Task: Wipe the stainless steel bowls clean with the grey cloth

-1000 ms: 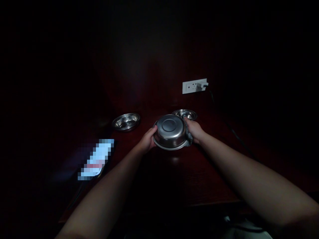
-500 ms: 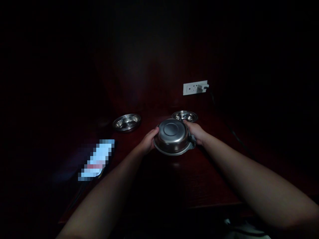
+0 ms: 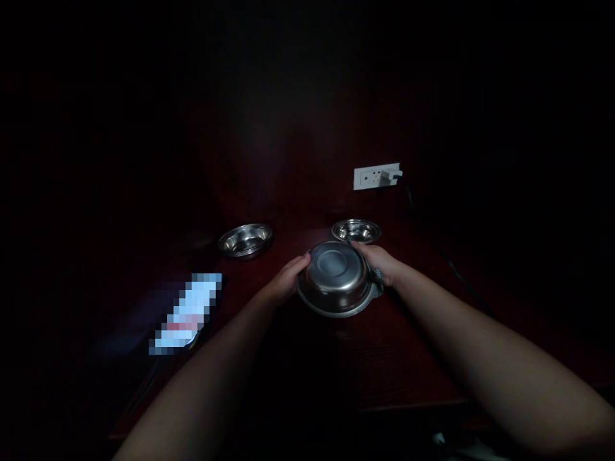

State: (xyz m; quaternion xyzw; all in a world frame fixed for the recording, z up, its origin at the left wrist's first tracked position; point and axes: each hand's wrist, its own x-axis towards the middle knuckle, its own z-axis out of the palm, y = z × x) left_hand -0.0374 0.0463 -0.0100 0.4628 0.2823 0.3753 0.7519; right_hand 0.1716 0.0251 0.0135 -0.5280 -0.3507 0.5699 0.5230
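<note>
A steel bowl [image 3: 335,280] is held upside down, tilted toward me, above a dark red wooden table [image 3: 384,346]. My left hand [image 3: 286,280] grips its left rim with curled fingers. My right hand [image 3: 382,262] clasps the right rim together with a grey checked cloth [image 3: 377,280] pressed against the bowl. The scene is very dark.
Two more steel bowls sit upright on the table: one at the left [image 3: 245,239], one [image 3: 356,230] just behind the held bowl. A lit phone screen [image 3: 186,312] lies at the left. A white wall socket [image 3: 376,176] holds a plugged-in charger whose cable runs down the right.
The held bowl and both hands have shifted slightly right and lower in view. The grip on the bowl is unchanged.
</note>
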